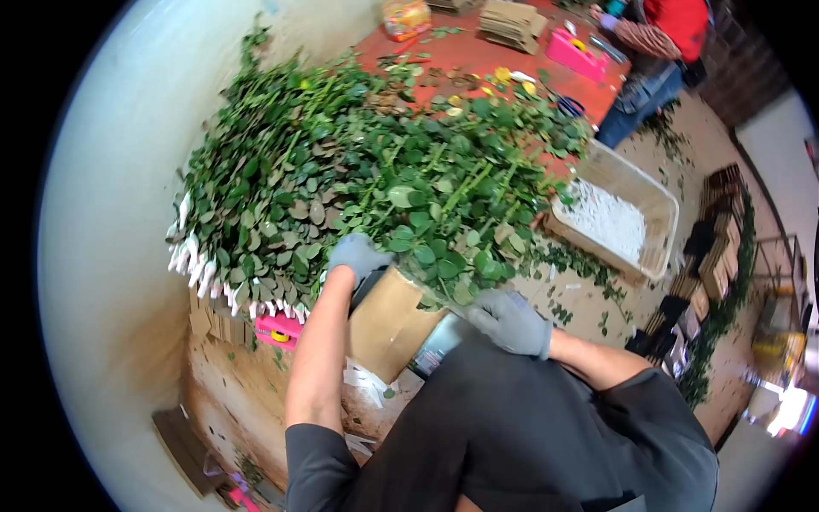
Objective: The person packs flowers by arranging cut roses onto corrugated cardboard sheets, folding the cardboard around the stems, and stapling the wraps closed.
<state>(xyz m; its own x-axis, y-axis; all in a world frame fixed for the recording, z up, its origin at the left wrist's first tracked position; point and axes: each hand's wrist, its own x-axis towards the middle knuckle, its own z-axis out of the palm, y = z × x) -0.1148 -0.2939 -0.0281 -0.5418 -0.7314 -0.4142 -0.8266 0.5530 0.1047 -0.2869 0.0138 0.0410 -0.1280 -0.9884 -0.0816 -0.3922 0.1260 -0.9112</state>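
A sheet of brown cardboard (394,322) is wrapped in front of me, with leafy green stems (439,256) at its upper end. My left hand (354,256), in a grey glove, is closed over the upper left edge of the cardboard, beside a dark strip; its fingertips are partly hidden. At the right of the cardboard my gloved right hand (514,322) is curled closed just below the leaves. Whatever lies inside its fingers is hidden. Beyond both hands spreads a large heap of leafy stems (316,162), with pale, white-covered tips (198,266) along its left edge.
A red table (375,41) bears cardboard sheets (512,24), a pink tape dispenser (577,55) and yellow petals. A plastic bin (664,224) with white strips stands at the right. A person in red (674,26) works at the far right. Cut leaves litter the floor.
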